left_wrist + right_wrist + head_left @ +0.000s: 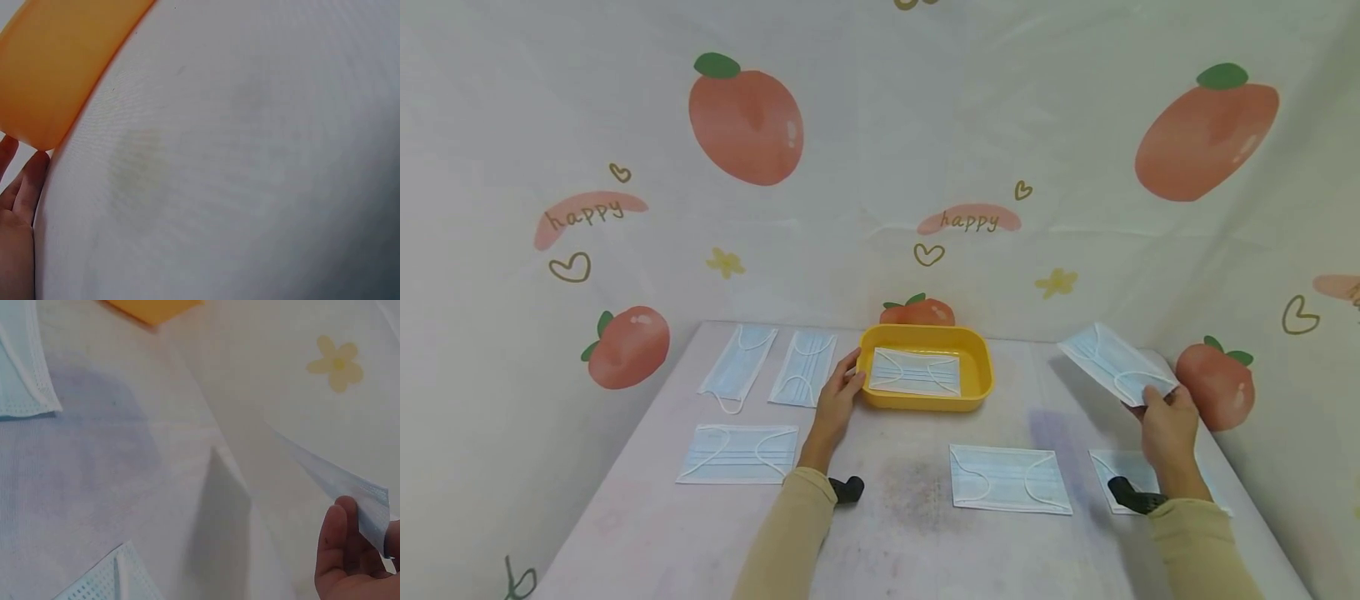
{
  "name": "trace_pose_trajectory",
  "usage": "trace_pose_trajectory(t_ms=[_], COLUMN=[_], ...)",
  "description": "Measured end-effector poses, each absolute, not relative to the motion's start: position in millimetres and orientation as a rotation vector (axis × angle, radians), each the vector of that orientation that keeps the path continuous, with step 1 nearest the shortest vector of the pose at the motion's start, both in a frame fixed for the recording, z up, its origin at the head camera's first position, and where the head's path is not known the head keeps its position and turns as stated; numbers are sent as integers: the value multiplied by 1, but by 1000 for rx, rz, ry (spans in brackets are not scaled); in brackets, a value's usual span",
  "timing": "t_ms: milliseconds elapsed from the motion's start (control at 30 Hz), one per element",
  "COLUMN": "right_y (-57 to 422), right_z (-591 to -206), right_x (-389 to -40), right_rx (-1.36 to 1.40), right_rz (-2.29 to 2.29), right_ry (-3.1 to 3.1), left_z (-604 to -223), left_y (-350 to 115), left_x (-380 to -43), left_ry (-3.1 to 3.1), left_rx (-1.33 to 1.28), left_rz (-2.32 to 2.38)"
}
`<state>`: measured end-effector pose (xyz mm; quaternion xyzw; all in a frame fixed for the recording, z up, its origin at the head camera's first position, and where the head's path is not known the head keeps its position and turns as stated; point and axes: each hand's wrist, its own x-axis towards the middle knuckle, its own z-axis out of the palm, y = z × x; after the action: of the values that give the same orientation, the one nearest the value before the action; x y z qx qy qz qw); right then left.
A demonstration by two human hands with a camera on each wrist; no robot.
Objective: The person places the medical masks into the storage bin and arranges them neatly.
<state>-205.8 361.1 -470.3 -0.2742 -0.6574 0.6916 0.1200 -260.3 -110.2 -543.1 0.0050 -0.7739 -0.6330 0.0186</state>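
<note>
In the head view my right hand (1171, 429) pinches a light blue face mask (1116, 364) by its near corner, tilted and raised above the table's right side. The right wrist view shows thumb and fingers on the edge of this mask (350, 487). My left hand (837, 404) touches the left end of a yellow tray (925, 403) with extended fingers. Fingertips meet the outside of the tray (56, 69) in the left wrist view. One face mask (915, 372) lies flat inside the tray.
Two masks, one (737, 367) beside another (802, 367), lie left of the tray. A third mask (737, 454) lies nearer on the left. On the right are a mask (1011, 478) and another (1120, 467) partly under my right arm. A patterned cloth backdrop (850, 167) stands behind.
</note>
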Motion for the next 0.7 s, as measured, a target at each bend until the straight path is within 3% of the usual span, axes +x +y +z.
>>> trace_pose_trajectory(t_ms=[700], right_y=[337], right_z=[-433], right_x=[-202], right_rx=[-339], right_rz=[2323], right_ry=[-1704], left_z=[-544], left_y=[-112], left_x=[-261], left_ry=[-2399], left_rx=[-20], left_rz=[-1961])
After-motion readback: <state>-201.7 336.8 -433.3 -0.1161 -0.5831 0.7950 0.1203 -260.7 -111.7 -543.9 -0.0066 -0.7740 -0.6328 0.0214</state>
